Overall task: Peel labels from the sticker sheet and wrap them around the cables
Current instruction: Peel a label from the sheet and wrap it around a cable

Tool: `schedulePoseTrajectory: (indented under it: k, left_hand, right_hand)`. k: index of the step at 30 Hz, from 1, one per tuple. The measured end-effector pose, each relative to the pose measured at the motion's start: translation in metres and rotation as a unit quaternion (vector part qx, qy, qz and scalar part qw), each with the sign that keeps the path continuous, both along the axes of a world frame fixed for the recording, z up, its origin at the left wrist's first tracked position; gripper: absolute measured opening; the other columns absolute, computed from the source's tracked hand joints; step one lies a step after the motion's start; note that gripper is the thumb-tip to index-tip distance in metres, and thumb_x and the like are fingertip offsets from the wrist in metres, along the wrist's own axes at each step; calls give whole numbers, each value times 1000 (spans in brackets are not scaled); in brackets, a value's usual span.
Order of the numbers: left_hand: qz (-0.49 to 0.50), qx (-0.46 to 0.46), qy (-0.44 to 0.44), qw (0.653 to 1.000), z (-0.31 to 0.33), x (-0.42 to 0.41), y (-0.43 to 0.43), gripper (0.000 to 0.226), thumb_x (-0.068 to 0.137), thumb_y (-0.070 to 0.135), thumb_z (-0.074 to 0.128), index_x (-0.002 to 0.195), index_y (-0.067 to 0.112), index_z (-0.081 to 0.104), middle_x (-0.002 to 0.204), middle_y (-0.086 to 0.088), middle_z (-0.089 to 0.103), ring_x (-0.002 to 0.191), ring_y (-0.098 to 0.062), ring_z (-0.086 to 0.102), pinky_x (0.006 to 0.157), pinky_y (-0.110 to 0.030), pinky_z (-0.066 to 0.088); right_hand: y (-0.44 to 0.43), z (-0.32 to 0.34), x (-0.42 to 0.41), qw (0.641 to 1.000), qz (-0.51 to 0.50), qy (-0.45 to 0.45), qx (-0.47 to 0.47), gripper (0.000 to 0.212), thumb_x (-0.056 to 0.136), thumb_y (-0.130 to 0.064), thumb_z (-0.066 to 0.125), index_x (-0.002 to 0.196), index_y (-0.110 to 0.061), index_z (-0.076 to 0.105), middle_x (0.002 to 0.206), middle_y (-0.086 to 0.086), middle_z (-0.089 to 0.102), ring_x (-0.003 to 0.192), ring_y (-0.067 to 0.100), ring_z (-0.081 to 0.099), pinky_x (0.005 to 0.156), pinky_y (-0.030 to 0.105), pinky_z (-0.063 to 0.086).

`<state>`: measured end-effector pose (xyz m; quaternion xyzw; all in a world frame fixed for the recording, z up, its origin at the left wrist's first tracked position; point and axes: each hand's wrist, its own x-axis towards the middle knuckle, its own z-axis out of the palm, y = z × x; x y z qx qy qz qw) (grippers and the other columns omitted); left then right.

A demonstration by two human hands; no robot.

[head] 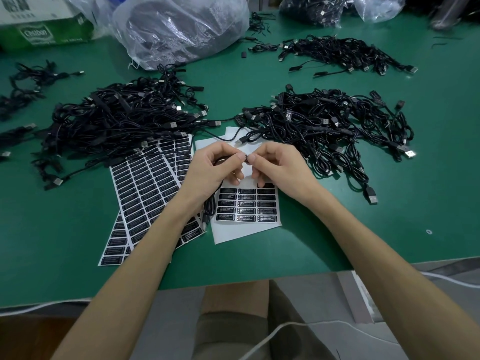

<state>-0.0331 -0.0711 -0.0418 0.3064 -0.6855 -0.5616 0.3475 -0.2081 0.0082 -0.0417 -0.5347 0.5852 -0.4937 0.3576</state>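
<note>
1. Fingers. Your left hand (215,165) and right hand (280,165) meet just above the sticker sheet (246,231). The thumb and forefinger of each hand are pressed together and pinch one black cable (222,158) from both sides. The fingertips (237,158) nearly touch. A small dark piece sits between them. It is probably a label being wrapped, but it is too small to confirm. The rest of the cable hangs below your left wrist.

2. Progress. The upper part of the sticker sheet shows bare white backing, and five rows of three labels remain at its lower end. Judge this sheet to be more than half used. Two full sheets (145,188) lie overlapped just to its left, partly under the left cable heap (117,120). A second cable heap (332,126) lies to the right and a third (337,53) farther back on the green desk (376,229). Which heap is finished cannot be told. Much work appears to remain.

3. Writing. The labels read "LED CONTROLLER", and their smaller lines are illegible. A green carton (46,35) at the far left reads "Cestbon". A clear plastic bag (181,27) stands beside it.
</note>
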Motion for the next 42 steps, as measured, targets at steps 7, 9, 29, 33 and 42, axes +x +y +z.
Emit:
schedulePoseTrajectory:
  k: [7,9,29,33,42]
  left_hand:
    - [-7,50,16,999,5,-1,2,23,105,19,60,112,-1,70,86,-10,72,70,-21,68,60,-24,54]
    - [-17,63,18,998,5,0,1,26,104,25,62,112,2,72,91,-8,73,74,-23,68,63,-26,56]
    - [9,38,13,999,4,3,0,18,88,37,81,77,26,72,69,6,66,60,-6,54,52,-15,44]
    - [9,31,10,999,4,3,-1,21,87,35,82,79,19,71,61,12,54,53,-3,43,49,-13,37]
    - [17,79,0,997,11,1,3,31,104,38,58,95,16,78,76,2,61,63,-8,53,58,-17,41]
  right_hand:
    - [3,6,-5,994,-57,-85,-38,15,105,-15,59,97,-6,67,74,1,72,57,16,62,51,21,44]
    - [4,9,-8,977,-96,-183,-48,17,106,-14,56,94,-7,65,74,1,70,56,14,58,54,23,43]
    - [2,2,-2,994,46,-91,-29,13,94,-26,76,103,-16,75,73,7,73,59,15,63,59,15,48]
    - [2,3,-5,993,33,-111,-32,10,94,-27,75,101,-19,76,73,6,73,60,12,63,59,14,46]
    - [1,7,-7,973,-75,-212,-44,16,102,-7,55,94,-8,69,69,3,68,58,11,58,57,20,47]
